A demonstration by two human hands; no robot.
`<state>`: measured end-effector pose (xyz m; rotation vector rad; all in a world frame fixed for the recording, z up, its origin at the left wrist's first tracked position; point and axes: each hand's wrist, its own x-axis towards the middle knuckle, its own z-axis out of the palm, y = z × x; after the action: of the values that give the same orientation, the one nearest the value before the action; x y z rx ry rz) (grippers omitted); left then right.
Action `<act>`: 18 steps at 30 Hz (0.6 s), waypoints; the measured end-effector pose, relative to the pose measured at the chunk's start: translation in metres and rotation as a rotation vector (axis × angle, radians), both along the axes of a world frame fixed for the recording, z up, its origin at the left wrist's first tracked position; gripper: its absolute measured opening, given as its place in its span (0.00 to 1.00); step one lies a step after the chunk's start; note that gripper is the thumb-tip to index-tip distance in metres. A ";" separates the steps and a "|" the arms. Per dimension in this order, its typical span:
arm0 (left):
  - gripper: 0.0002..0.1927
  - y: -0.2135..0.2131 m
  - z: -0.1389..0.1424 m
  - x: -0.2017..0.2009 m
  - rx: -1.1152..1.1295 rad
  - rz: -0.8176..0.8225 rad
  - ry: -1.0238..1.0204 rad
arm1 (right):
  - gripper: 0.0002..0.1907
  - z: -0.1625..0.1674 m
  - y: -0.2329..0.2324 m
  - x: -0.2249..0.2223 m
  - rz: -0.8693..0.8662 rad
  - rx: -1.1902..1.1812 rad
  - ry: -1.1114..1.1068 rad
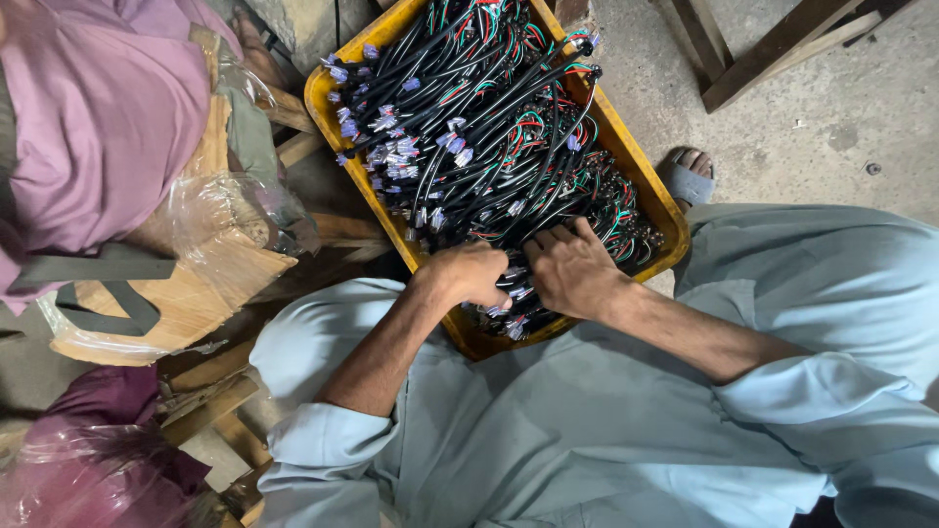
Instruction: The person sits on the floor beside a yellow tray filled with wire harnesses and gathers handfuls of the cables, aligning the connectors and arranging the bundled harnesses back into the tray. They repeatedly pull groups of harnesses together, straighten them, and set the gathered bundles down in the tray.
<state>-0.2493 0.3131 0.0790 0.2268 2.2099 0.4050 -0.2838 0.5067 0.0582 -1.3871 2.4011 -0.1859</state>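
1. Looking straight down, a yellow tray (641, 174) sits tilted across the person's lap, its near corner resting against the pale blue clothing (587, 430), which keeps the load close to both arms.
2. The tray is heaped with black wire harnesses (489, 117); red and green leads show among them and small pale plug ends cluster toward the left side, so the bundles seem to lie roughly the same way round.
3. The left hand (468, 274) is down at the tray's near edge, knuckles up, fingers curled into the pile. It looks closed around some harnesses, but the fingertips are buried, so exactly how much it grips cannot be told.
4. The right hand (572, 269) lies just beside it, palm down, fingers spread flat and pushed in among the wires. It is pressing or sorting rather than clearly pinching; whether anything is gripped underneath is hidden.
5. The two hands are close together, nearly touching, both working the same near corner where the plug ends poke out below the knuckles.
6. To the left, plastic-wrapped bundles (196, 254) in purple and tan cloth are stacked on rough wooden pieces (210, 406).
7. Upper right, a sandalled foot (690, 176) rests on the concrete floor (822, 117), just beyond the tray's far rim.
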 end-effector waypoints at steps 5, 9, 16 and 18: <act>0.22 -0.019 0.020 -0.025 -0.069 0.211 0.092 | 0.19 0.026 -0.005 0.003 0.129 0.026 0.022; 0.20 -0.048 0.011 -0.052 -0.193 0.373 0.326 | 0.22 0.040 -0.009 0.011 0.133 0.001 -0.051; 0.10 -0.052 -0.053 -0.097 -0.157 0.704 0.547 | 0.26 0.036 -0.016 0.019 0.065 -0.044 -0.033; 0.17 -0.035 -0.071 -0.096 -0.227 0.644 0.581 | 0.26 0.031 -0.019 0.021 0.066 -0.078 0.003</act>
<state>-0.3457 0.2781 0.0081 -0.5782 2.8543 0.4634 -0.2629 0.4873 0.0895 -1.4999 2.3699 -0.2628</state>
